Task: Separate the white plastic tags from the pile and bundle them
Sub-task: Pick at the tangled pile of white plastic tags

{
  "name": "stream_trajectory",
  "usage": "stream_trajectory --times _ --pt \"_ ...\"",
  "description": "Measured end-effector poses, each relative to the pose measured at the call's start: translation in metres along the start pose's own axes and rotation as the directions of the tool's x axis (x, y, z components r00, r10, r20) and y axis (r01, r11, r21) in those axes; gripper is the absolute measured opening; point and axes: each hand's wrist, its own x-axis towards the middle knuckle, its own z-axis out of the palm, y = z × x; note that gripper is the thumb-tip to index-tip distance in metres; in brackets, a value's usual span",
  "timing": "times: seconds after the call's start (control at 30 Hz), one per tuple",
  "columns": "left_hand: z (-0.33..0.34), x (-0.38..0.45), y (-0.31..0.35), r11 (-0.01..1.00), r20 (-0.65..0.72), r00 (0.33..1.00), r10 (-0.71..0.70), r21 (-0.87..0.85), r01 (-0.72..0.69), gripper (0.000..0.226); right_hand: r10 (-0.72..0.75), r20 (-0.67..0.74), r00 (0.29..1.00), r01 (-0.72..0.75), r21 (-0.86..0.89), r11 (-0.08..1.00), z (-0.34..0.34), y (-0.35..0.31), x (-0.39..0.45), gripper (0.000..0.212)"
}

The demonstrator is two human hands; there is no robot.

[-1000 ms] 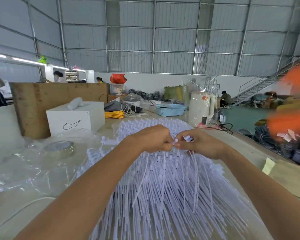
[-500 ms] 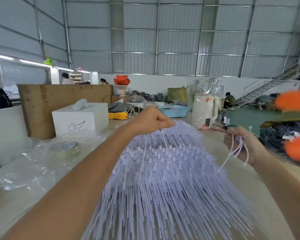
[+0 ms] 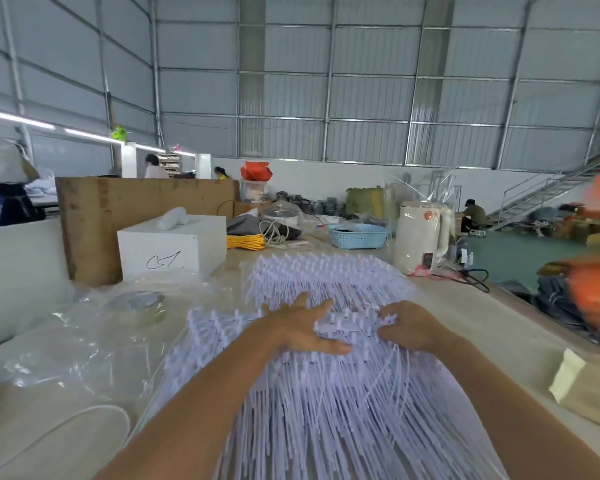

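1. Tags [image 3: 326, 403] – one big white pile fanned across the surface [image 3: 492, 327], heads pointing away.
2. Left hand [image 3: 302, 329] – flat on the pile, fingers spread, gripping nothing.
3. Right hand [image 3: 407, 325] – fingers curled down into the tag heads; can't tell if it has hold of any.
4. Hands close together, not touching.

The white plastic tags [image 3: 326, 393] look smooth and faintly glossy. Left of the pile, clear plastic film [image 3: 94, 327] is crinkled and shiny; beyond it stands a rough, matt wooden board [image 3: 94, 216]. Behind the pile, the kettle [image 3: 418, 237] is glossy cream plastic.
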Motion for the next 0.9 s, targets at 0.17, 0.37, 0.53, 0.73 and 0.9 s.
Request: stream_trajectory --times 0.17,0.37,0.53,0.73,0.9 --pt "0.005 0.001 0.013 0.997 -0.070 0.995 0.068 0.052 -0.064 0.098 0.082 0.044 0.996 -0.077 -0.093 0.993 -0.006 0.012 0.003 0.046" --pt "0.005 -0.004 0.038 0.993 -0.021 0.995 0.094 0.073 -0.093 0.099 0.152 0.113 0.982 -0.148 -0.044 0.988 -0.025 0.028 -0.010 0.035" --pt "0.004 -0.013 0.039 0.993 -0.094 0.992 0.083 0.092 -0.074 0.100 0.140 0.120 0.983 -0.163 0.218 0.962 -0.068 0.013 -0.023 0.015" --pt "-0.024 -0.045 0.053 0.739 -0.475 0.878 0.053 -0.573 -0.354 0.082 0.022 -0.198 0.980 0.066 0.427 0.902 -0.106 -0.058 -0.024 0.033" --pt "-0.056 -0.071 0.038 0.210 -0.273 0.914 0.300 -0.916 -0.342 0.043 -0.135 -0.371 0.919 0.301 0.436 0.848 -0.059 -0.137 -0.019 0.012"
